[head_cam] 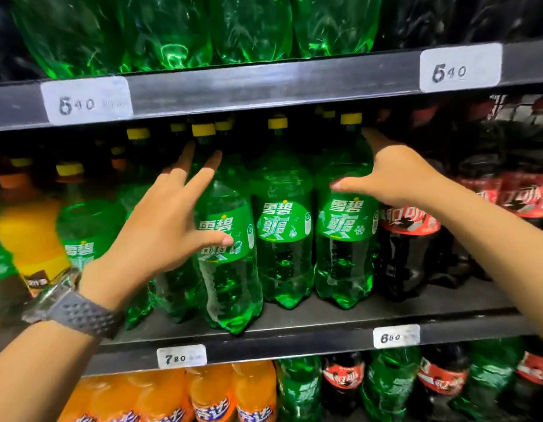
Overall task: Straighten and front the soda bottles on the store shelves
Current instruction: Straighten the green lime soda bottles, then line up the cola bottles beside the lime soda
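Three large green soda bottles stood at the front of the middle shelf (340, 318), each with a yellow cap and a green label, full of clear fizzy drink. The left bottle (230, 263) sat nearest the shelf's front edge and leaned a little; the middle bottle (283, 226) and the right bottle (344, 236) stood upright, side by side and slightly further back. More green bottles filled the rows behind them. Dark cola bottles (407, 239) with red labels stood just to the right, and an orange soda bottle (26, 236) stood at the far left.

The left hand (160, 226), with a grey watch (72, 309) on its wrist, was spread wide, fingers apart, around the left bottle: the thumb lay across the label and the fingers reached up toward the neck. It gripped nothing firmly. The right hand (395, 175) was also open, its thumb pressed on the shoulder of the right bottle and its fingers reaching behind the neck.

A bare strip of shelf lay in front of the middle and right bottles. White price tags (181, 356) sat on the shelf edges. The upper shelf (264, 83) hung close above the caps.
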